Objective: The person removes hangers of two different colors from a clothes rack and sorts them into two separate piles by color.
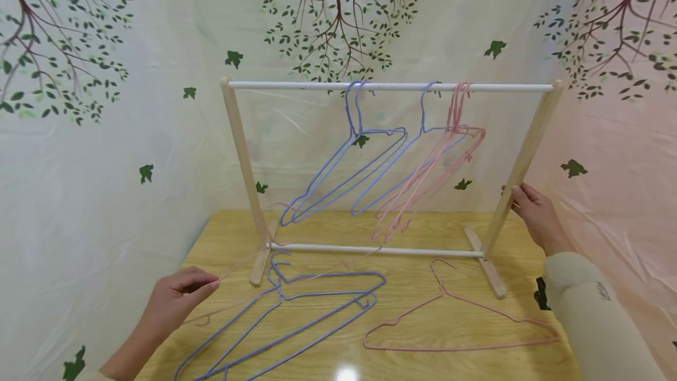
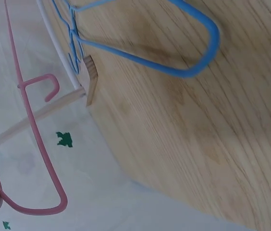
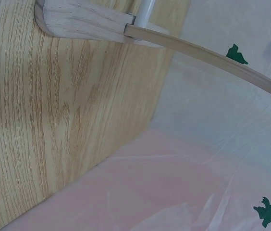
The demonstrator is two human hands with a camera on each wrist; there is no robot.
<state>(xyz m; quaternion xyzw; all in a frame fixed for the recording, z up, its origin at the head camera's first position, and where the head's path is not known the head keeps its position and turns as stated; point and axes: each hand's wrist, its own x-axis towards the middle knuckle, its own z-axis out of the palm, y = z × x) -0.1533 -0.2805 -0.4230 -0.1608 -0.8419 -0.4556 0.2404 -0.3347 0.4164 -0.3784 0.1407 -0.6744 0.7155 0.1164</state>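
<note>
My left hand (image 1: 177,301) pinches a pink hanger (image 2: 43,149) at one shoulder end, left of the rack and over the table. The hanger looks faint and blurred in the head view; a small hook on its bar shows in the left wrist view. With curled fingers, my right hand (image 1: 539,216) grips the right wooden post (image 1: 520,169) of the hanger rack about midway up. From the rack's white top rail (image 1: 296,85) hang blue hangers (image 1: 322,175) and, further right, pink hangers (image 1: 423,175).
Two overlapping blue hangers (image 1: 296,295) lie on the wooden table (image 1: 328,363) in front of the rack. A pink hanger (image 1: 462,348) lies flat at the front right. Behind everything hangs a leaf-printed curtain (image 1: 158,46). A small black object (image 1: 542,294) sits beside the right sleeve.
</note>
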